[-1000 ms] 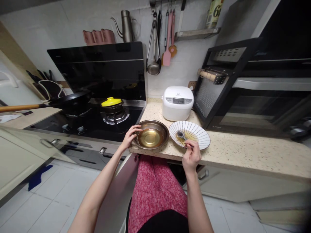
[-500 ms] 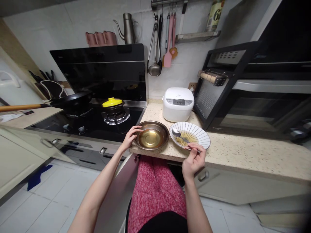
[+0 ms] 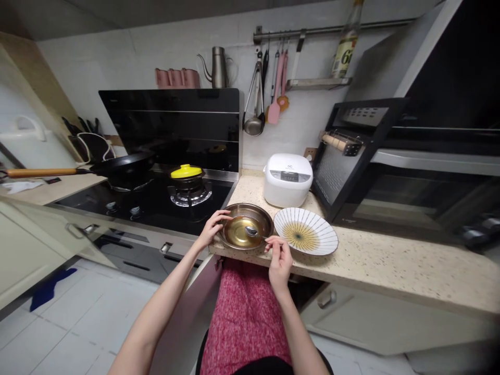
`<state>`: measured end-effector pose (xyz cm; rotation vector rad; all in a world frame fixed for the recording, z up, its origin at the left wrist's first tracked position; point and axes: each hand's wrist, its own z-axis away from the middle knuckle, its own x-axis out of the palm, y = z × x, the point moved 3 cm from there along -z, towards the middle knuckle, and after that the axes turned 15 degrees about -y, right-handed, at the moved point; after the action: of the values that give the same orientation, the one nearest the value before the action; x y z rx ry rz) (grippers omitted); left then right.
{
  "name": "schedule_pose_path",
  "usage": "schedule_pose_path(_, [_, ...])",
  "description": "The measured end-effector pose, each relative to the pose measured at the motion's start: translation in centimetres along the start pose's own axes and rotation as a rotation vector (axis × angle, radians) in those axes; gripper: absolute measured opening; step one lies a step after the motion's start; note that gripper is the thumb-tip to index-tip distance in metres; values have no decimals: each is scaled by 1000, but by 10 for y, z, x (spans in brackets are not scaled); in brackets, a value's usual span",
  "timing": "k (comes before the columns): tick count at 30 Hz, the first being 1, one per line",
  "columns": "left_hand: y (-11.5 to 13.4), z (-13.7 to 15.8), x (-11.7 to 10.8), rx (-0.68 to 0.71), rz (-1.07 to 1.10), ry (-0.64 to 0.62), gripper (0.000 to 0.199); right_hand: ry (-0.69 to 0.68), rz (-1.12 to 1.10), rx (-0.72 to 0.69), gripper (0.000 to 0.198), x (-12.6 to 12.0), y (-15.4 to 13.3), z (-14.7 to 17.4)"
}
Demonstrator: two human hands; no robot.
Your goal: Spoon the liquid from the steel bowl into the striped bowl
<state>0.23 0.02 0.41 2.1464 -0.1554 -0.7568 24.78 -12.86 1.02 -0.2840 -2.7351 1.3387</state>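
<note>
A round steel bowl [image 3: 266, 221] with a shallow golden liquid [image 3: 235, 233] in it stands at the counter's front edge. My left hand [image 3: 211, 229] grips its left rim, fingers over the edge. In my right hand [image 3: 280, 262] is a metal spoon [image 3: 251, 230], pinched by its handle. The spoon's head is over the bowl; whether it touches the liquid I cannot tell. Just right of the bowl, a white striped plate [image 3: 322, 235] has a yellowish centre.
Behind the plate is a white rice cooker [image 3: 288, 182]. To the left, the gas stove [image 3: 156, 208] carries a yellow-lidded pot [image 3: 186, 173] and a wok [image 3: 125, 165] with a wooden handle. A large oven [image 3: 429, 192] stands at the right. Below, a cabinet door [image 3: 183, 312] hangs open.
My right hand has moved left, carrying the spoon from above the plate to above the bowl. My left hand stays at the bowl's rim. The view has tilted up slightly.
</note>
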Motion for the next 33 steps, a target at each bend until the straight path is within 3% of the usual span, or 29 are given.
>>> schedule_pose_path(20, [-1, 0, 0, 4, 4, -1, 36, -32, -12, 90, 34, 5, 13, -2])
schedule_pose_path(33, [1, 1, -2, 17, -20, -12, 37, 31, -289, 65, 28, 8, 21, 5])
